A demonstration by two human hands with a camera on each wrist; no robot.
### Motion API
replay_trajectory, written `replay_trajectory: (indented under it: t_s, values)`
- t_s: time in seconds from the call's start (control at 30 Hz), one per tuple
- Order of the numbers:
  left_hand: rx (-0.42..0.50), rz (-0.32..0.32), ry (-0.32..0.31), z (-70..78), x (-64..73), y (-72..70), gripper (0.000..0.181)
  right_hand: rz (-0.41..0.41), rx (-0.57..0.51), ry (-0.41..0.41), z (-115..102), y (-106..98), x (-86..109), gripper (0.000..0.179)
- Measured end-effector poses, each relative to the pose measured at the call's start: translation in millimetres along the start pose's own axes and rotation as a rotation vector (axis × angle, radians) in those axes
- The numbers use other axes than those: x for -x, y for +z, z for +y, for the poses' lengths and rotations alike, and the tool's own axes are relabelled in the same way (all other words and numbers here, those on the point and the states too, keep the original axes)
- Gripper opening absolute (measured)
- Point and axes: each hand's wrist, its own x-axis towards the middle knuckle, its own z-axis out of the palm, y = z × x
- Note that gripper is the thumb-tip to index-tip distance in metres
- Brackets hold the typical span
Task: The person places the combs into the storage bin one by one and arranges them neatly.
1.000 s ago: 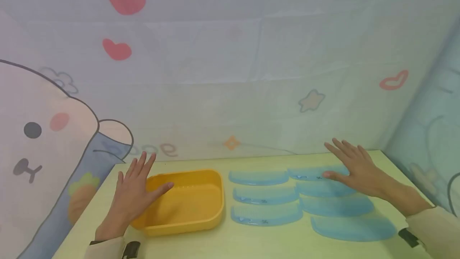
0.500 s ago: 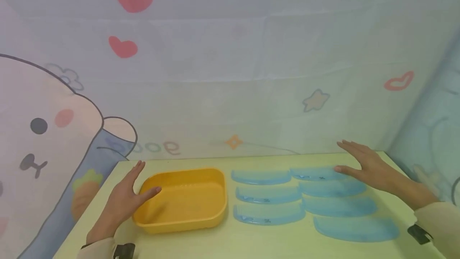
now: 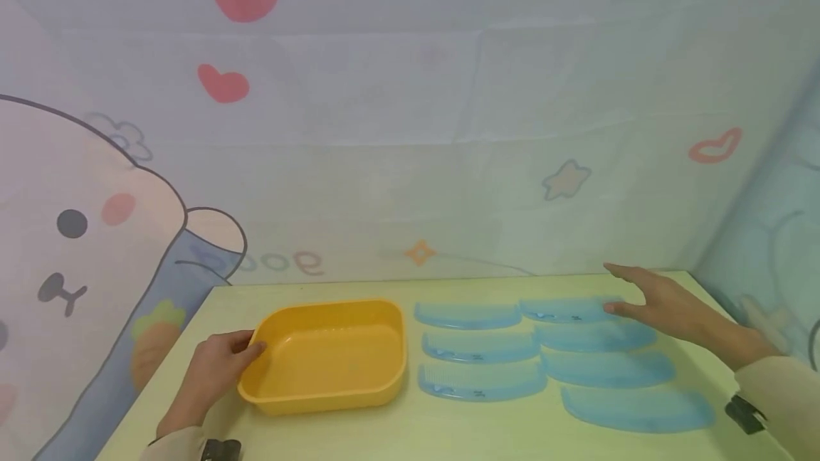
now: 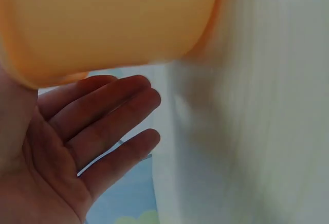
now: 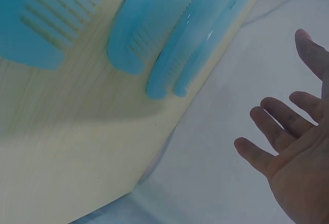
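My left hand [image 3: 211, 374] is at the left wall of a shallow yellow plastic tray [image 3: 320, 400], thumb over the rim and fingers along the outside, pinching it. In the left wrist view the tray's side [image 4: 113, 23] fills the top, and the fingers [image 4: 110, 126] extend below it. Above the far right of the table, my right hand [image 3: 673, 308] is raised with fingers spread and holds nothing. Beneath and left of it lie light blue combs in two columns, including a far comb [image 3: 564, 310] and a near comb [image 3: 640, 410].
More blue combs, such as a middle comb [image 3: 483, 383], lie just right of the tray. The pale yellow table [image 3: 487, 440] ends at the back against a printed cloth [image 3: 410, 126]. Another cloth [image 3: 775, 233] hangs along the right side.
My left hand has come down from above the tray onto its left rim, thumb going over the edge. The right hand has shifted slightly right, still raised. The combs stay put.
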Motion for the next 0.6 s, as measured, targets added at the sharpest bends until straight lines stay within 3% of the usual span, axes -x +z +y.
replay_trajectory:
  t_s: [0.43, 0.6]
  values:
    - [0.144, 0.166, -0.064, -0.2, -0.7, 13.8, 0.045, -0.082, 0.039, -0.03, 11.7, 9.8, -12.2, 0.079]
    - [0.274, 0.159, -0.114, -1.2, -0.6, 17.2, 0.052, -0.09, 0.04, -0.02, 16.1, 9.6, -12.5, 0.078]
